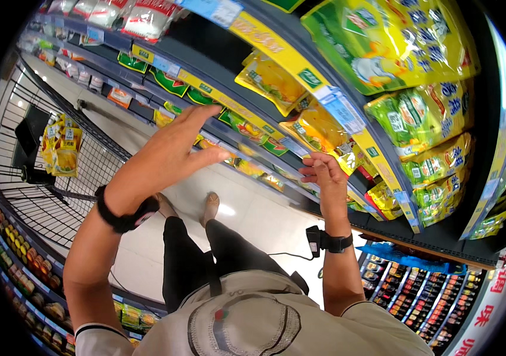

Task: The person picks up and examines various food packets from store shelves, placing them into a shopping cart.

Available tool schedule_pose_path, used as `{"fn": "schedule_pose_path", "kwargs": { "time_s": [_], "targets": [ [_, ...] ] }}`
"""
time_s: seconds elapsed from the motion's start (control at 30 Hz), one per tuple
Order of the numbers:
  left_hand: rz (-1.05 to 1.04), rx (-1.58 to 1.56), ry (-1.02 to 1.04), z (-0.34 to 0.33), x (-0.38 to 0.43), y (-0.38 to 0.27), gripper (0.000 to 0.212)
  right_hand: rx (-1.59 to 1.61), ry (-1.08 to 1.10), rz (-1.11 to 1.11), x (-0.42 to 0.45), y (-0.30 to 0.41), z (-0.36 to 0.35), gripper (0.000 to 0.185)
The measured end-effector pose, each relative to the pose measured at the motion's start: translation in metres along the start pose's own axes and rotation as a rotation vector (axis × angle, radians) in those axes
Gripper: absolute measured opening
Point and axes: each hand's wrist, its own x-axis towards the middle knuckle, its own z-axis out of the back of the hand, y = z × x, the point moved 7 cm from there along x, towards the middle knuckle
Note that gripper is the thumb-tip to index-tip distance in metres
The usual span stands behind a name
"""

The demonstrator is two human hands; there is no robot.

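Note:
My left hand (170,149) is raised before the store shelves, thumb and fingers apart, with nothing in it. Near the edge of a shelf my right hand (327,171) has its fingers bent and the thumb close to them; no item shows in it. Just above the right hand lie yellow seasoning packets (319,127) on a shelf, and another yellow packet (273,82) lies further along. Green packets (244,124) on a lower shelf are beyond my left fingertips. Large green and yellow pouches (390,44) fill the upper right shelf. Both wrists wear black straps.
A black wire shopping cart (88,147) stands at the left, holding yellow packets (64,144). A shelf of jars (26,253) runs along the lower left. Bottles (417,289) stand on shelves at the lower right. A cable hangs from the right wrist device (317,241).

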Motion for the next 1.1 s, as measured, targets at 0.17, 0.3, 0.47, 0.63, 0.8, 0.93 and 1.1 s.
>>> {"fn": "schedule_pose_path", "kwargs": {
  "time_s": [0.17, 0.3, 0.47, 0.63, 0.8, 0.93, 1.1],
  "targets": [
    [0.009, 0.005, -0.185, -0.020, 0.089, 0.017, 0.080, 0.048, -0.050, 0.011, -0.014, -0.002, 0.039, 0.027],
    [-0.077, -0.078, -0.127, -0.034, 0.168, 0.030, 0.072, 0.079, -0.006, -0.018, -0.026, -0.014, 0.043, 0.026],
    [-0.112, -0.159, -0.163, -0.051, 0.220, 0.038, 0.050, 0.106, 0.033, -0.050, -0.031, -0.020, 0.041, 0.027],
    [-0.094, -0.075, -0.193, -0.048, 0.234, 0.038, 0.046, 0.114, 0.035, -0.066, -0.028, -0.018, 0.039, 0.024],
    [-0.100, -0.035, -0.210, -0.037, 0.234, 0.038, 0.042, 0.152, 0.064, -0.082, -0.019, -0.016, 0.030, 0.024],
    [-0.107, -0.012, -0.216, -0.034, 0.232, 0.035, 0.038, 0.176, 0.103, -0.059, -0.005, -0.013, 0.017, 0.024],
    [-0.120, 0.022, -0.231, -0.035, 0.229, 0.031, 0.035, 0.191, 0.166, -0.046, 0.008, -0.001, -0.010, 0.024]
  ]
}}
